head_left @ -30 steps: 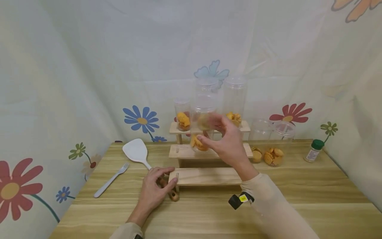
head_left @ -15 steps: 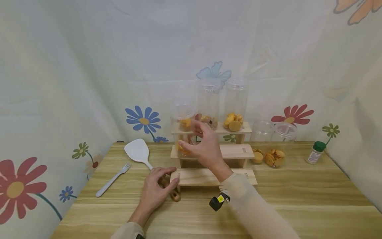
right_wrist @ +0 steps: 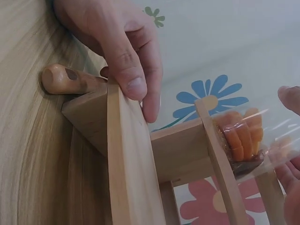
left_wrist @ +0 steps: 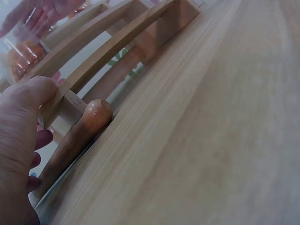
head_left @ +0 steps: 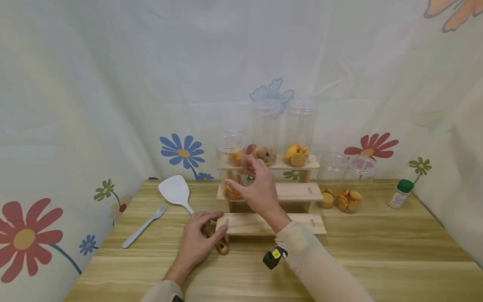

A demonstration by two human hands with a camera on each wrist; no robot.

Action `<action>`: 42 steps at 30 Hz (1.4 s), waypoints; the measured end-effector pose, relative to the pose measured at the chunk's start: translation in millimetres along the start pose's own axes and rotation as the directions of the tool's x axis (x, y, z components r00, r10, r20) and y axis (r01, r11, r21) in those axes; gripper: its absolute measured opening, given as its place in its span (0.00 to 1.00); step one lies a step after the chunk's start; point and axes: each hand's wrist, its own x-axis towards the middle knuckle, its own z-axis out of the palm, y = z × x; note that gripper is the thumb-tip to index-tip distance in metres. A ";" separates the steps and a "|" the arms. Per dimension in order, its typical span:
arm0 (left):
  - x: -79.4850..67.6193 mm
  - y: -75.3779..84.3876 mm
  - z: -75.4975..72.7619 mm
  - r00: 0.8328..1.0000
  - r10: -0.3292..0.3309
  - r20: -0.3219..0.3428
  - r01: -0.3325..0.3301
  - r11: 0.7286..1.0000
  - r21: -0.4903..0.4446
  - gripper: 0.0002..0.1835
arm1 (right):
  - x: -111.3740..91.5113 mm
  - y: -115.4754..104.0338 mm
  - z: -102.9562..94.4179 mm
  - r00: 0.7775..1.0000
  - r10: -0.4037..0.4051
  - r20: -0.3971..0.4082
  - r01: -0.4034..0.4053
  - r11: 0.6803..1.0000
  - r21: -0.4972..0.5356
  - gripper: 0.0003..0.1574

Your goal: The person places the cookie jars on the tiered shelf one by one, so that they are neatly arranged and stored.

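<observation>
In the head view my right hand [head_left: 260, 188] grips a clear lidded jar [head_left: 231, 144] at the left end of the stand's middle step. Orange snack pieces [right_wrist: 243, 136] lie in the jar's bottom, which sits on the step in the right wrist view. My left hand [head_left: 200, 237] pinches the left end of the lowest step [head_left: 264, 223] of the wooden three-step stand, thumb on top and fingers behind. A brown wooden handle [left_wrist: 93, 119] lies on the table right beside that hand.
On the top step stand a jar of brown snacks [head_left: 265, 155] and one of yellow snacks [head_left: 297, 154], with a shorter jar [head_left: 235, 133] at left. Two jars [head_left: 349, 201] and a green-capped shaker [head_left: 401, 193] are right; a white spatula [head_left: 175, 189] and fork [head_left: 143, 226] left.
My right hand has carried the jar left and down from above the middle step to its left end. The left hand keeps its hold on the stand.
</observation>
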 end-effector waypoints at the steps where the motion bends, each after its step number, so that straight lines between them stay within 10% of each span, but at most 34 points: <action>1: 0.0 -0.2 0.1 1.000 0.002 -0.001 -0.002 1.000 -0.001 0.19 | -0.6 0.8 0.4 1.000 0.000 -0.002 0.000 1.000 -0.010 0.44; 27: 0.3 0.0 1.6 1.000 0.000 0.002 0.000 1.000 0.004 0.20 | -12.3 3.0 -1.9 0.999 0.047 -0.026 -0.048 0.998 -0.029 0.50; 42: 1.3 -3.6 2.6 1.000 0.014 -0.014 -0.014 1.000 0.003 0.20 | -24.5 -4.4 -52.5 0.994 0.005 -0.108 0.003 0.997 0.081 0.49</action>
